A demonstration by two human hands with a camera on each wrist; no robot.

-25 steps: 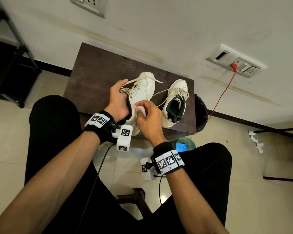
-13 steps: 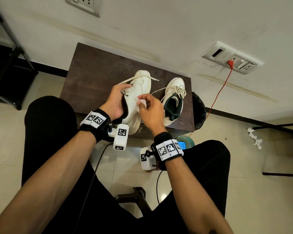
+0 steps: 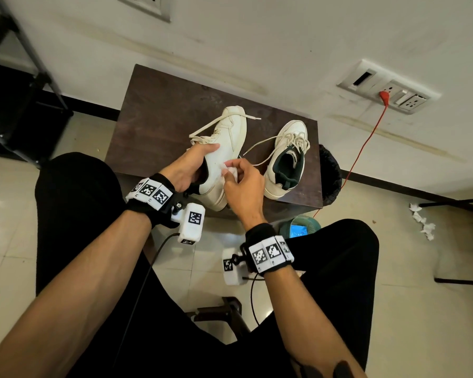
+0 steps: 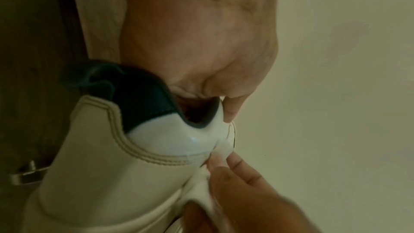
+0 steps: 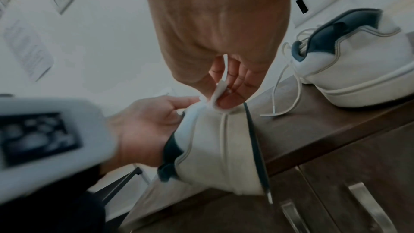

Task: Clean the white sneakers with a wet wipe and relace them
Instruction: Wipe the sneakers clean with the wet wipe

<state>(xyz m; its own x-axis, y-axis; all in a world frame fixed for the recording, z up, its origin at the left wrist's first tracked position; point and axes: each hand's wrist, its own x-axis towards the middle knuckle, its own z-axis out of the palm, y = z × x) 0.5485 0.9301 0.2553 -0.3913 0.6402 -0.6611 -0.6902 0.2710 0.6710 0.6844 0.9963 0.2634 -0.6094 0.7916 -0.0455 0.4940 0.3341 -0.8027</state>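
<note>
My left hand (image 3: pixel 193 166) grips a white sneaker (image 3: pixel 225 148) with a dark green collar, fingers inside its opening and thumb along its side, holding it tilted on its side over the table's near edge. My right hand (image 3: pixel 239 178) pinches a small white wet wipe (image 3: pixel 228 169) against the sneaker's outer side near the heel. The wipe (image 5: pixel 216 95) shows crumpled between my fingertips in the right wrist view, and the heel (image 4: pixel 156 141) fills the left wrist view. The second white sneaker (image 3: pixel 286 159) stands upright on the table to the right, its laces loose.
The dark wooden table (image 3: pixel 159 110) stands against a white wall. A black bin (image 3: pixel 329 175) sits at its right end, a green basket (image 3: pixel 301 227) on the floor below. A red cable (image 3: pixel 366 143) hangs from a wall socket. Crumpled wipes (image 3: pixel 422 222) lie on the floor at right.
The held sneaker has turned more onto its side and my right hand with the wipe has slid along its side. The other sneaker has not moved.
</note>
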